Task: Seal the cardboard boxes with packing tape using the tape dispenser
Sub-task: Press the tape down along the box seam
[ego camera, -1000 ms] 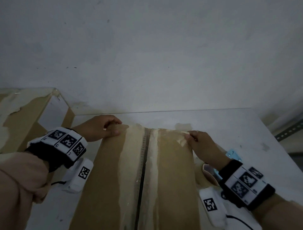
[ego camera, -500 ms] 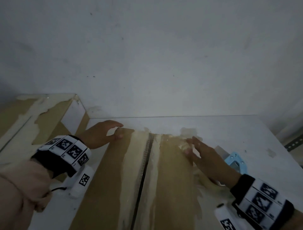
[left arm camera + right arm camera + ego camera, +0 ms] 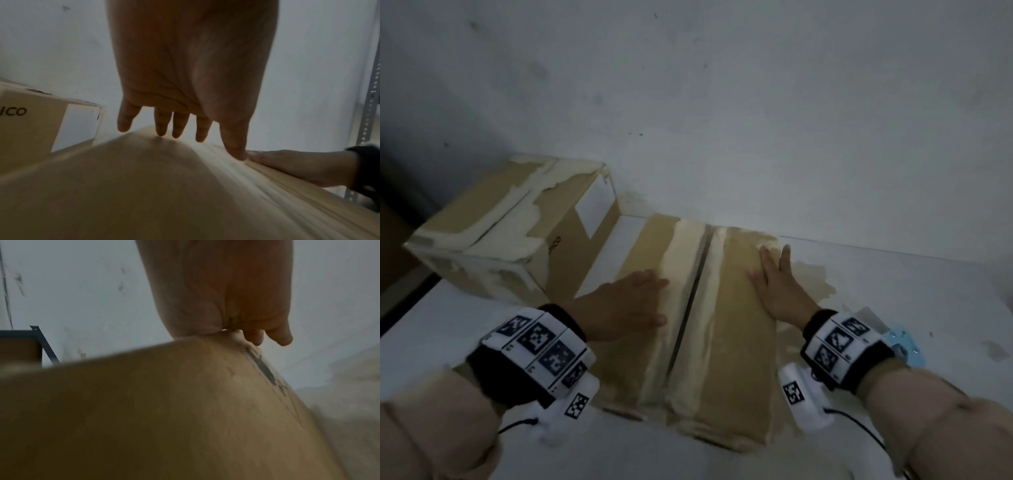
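Fingers (image 3: pixel 650 277): left hand (image 3: pixel 626 305) flat, palm down, straight and slightly spread on left flap of box (image 3: pixel 736 342); holding nothing
Right hand (image 3: pixel 779 291): flat too, fingers extended toward far edge, pressing right flap; nothing pinched; in left wrist view lying low along the top at right of frame
Box: centre of head view, long axis running away toward wall (image 3: pixel 756 102); flaps down, dark seam (image 3: pixel 693 298) between them not yet bridged by fresh tape; pale strips of old tape residue either side of seam
Handling, as judged: light and probably empty; corrugated card stiff along the flaps but springy at the seam, so likely to lift unless held down; worn surface and torn residue may grip new tape poorly
Hold: best flat on both flaps close to seam, or one hand on top while the other runs tape; sides free for steadying
Dispenser (image 3: pixel 902 344): light blue, lower right of head view, on table just behind right wrist, near box but apart; partly hidden
Second box (image 3: pixel 510 233): upper left, beside first, against wall; patchy torn tape on top, white label on side
Table (image 3: pixel 893 291): white, smooth, likely slippery under card; brownish stain right of box
Room: dim; bare scuffed white wall; slotted metal upright at right edge of left wrist view
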Demonstrator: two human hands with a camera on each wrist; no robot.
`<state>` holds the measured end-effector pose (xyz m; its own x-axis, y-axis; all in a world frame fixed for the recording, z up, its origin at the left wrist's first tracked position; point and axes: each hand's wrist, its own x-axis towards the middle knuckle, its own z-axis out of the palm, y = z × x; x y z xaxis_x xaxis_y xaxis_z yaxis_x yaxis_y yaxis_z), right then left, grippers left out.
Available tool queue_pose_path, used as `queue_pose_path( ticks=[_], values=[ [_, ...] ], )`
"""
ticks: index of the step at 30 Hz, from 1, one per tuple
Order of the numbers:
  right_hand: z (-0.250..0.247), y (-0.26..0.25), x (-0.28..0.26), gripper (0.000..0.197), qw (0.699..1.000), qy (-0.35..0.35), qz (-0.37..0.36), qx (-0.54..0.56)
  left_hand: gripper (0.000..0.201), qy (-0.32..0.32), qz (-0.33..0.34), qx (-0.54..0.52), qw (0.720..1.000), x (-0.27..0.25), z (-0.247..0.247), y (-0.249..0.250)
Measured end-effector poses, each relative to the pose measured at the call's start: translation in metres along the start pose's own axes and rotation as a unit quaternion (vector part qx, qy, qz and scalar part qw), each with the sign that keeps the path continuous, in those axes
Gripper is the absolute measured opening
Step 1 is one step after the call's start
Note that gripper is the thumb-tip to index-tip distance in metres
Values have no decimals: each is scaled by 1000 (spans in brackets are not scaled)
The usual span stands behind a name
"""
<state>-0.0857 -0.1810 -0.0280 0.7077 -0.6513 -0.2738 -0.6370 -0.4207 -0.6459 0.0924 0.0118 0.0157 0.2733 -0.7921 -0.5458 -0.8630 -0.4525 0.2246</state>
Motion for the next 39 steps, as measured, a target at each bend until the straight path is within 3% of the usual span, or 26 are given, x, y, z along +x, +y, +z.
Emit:
queue_pose_path(
  ticks=[2, 7, 10, 14, 16, 19, 21, 28, 39],
  values=[
    [-2, -5, 18, 61, 1000, 0, 2, -12, 84, 8, -20, 28, 999, -1, 15, 9],
    [-6, -11, 49, 59, 999, 9, 1, -35, 129, 61, -18, 60, 996, 1, 59, 40],
    [-8, -11, 57, 60, 1000, 10, -10, -7, 117, 122, -50, 63, 989, 5, 68, 49],
    [0, -8, 46, 71, 998, 8, -22, 62, 71, 175, -85, 37, 980, 8, 71, 45],
    [13, -8, 30, 75, 995, 1, -30, 95, 72, 191, -77, 25, 978, 14, 70, 38],
    [33, -14, 9, 81, 992, -20, -56, 107, 98, 246, -56, 31, 967, 26, 62, 23],
    [42, -19, 9, 81, 994, -22, -72, 75, 108, 224, -69, 29, 972, 33, 54, 10],
    [53, -51, 45, 72, 998, -8, -59, -15, 87, 226, -92, 38, 969, 53, 35, -26],
    [63, -84, 88, 67, 997, 11, -12, -74, 90, 222, -73, 50, 971, 78, 4, -70]
  ],
)
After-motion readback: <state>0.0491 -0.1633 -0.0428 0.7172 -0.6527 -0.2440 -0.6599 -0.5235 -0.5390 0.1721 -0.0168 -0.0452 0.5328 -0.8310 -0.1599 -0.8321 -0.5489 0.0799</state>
